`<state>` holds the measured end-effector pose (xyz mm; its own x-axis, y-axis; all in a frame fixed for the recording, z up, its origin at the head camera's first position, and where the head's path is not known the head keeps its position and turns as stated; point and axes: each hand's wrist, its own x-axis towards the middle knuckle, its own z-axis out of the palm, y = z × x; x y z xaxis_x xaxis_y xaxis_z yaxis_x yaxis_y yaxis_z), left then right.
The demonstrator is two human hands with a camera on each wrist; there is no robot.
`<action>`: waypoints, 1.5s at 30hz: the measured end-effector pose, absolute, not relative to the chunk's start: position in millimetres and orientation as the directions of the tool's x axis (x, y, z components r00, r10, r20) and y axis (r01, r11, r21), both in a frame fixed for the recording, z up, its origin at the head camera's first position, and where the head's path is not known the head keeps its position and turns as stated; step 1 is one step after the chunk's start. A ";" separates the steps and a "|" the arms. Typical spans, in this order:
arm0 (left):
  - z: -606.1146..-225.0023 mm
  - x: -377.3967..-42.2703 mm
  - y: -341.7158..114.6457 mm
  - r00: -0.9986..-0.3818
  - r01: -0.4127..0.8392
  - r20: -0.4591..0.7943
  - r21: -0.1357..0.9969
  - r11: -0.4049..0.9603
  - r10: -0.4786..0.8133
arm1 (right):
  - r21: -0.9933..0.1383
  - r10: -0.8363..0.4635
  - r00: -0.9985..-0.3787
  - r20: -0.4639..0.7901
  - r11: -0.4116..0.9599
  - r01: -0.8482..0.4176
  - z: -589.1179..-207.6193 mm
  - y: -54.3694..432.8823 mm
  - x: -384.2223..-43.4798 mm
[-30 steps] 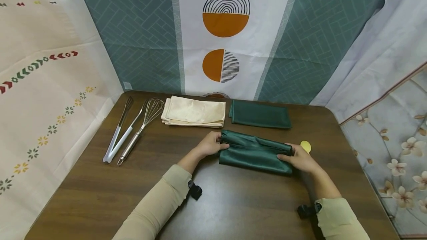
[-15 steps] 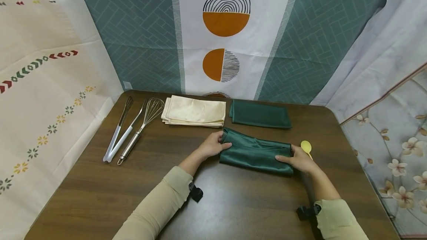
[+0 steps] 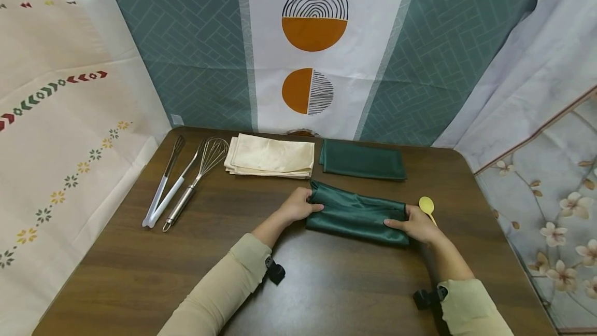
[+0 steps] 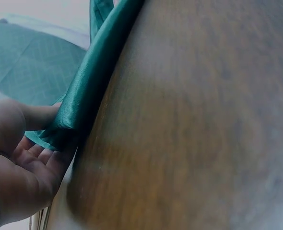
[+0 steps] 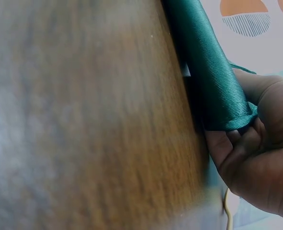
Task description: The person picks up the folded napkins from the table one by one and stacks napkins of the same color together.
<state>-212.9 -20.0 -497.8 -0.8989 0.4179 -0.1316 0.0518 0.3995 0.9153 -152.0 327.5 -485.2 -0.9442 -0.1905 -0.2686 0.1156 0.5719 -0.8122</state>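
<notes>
A dark green satin cloth napkin (image 3: 356,217), folded into a long strip, lies across the middle of the table between both hands. My left hand (image 3: 297,205) grips its left end, thumb on top and fingers beneath. The right hand (image 3: 417,223) pinches the right end the same way. Both wrist views show the folded edge as a rounded roll: the left hand (image 4: 24,153) has fingers under the cloth (image 4: 84,86), and the right hand (image 5: 261,139) likewise holds the cloth (image 5: 211,72). Fingers under the fabric are partly hidden.
Behind lie a folded cream napkin stack (image 3: 272,157) and another folded green napkin (image 3: 364,159). A yellow spoon (image 3: 426,205) rests just beyond the right hand, partly covered by it. At left are tongs (image 3: 160,191) and a whisk (image 3: 193,185) on the wooden table (image 3: 322,284).
The gathered upper layer of the green napkin has come down flatter over the lower part, with both hands still holding its ends. The right hand has shifted slightly, uncovering more of the spoon.
</notes>
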 end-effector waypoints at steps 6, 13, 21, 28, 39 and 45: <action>-495.8 -213.2 -19.7 -0.900 0.038 -0.135 0.923 0.384 0.414 | -0.838 -0.210 -0.944 -0.254 0.536 0.106 -485.2 327.2 -152.4; -497.4 -214.6 -18.4 -0.902 0.019 -0.144 0.929 0.370 0.407 | -0.839 -0.200 -0.948 -0.249 0.534 0.108 -487.4 328.2 -153.0; -498.9 -214.3 -18.7 -0.905 0.012 -0.146 0.930 0.367 0.400 | -0.828 -0.190 -0.949 -0.253 0.549 0.110 -490.3 328.0 -152.5; -495.9 -214.9 -16.9 -0.900 0.007 -0.141 0.941 0.338 0.412 | -0.842 -0.179 -0.954 -0.239 0.528 0.112 -488.8 327.1 -151.9; -492.7 -215.6 -10.2 -0.931 0.040 -0.070 0.957 0.289 0.359 | -0.846 -0.042 -0.986 -0.161 0.520 0.116 -484.6 326.9 -152.4; -490.0 -221.9 -5.6 -0.948 0.049 -0.041 0.961 0.273 0.315 | -0.836 0.019 -0.998 -0.065 0.545 0.065 -483.2 326.3 -160.3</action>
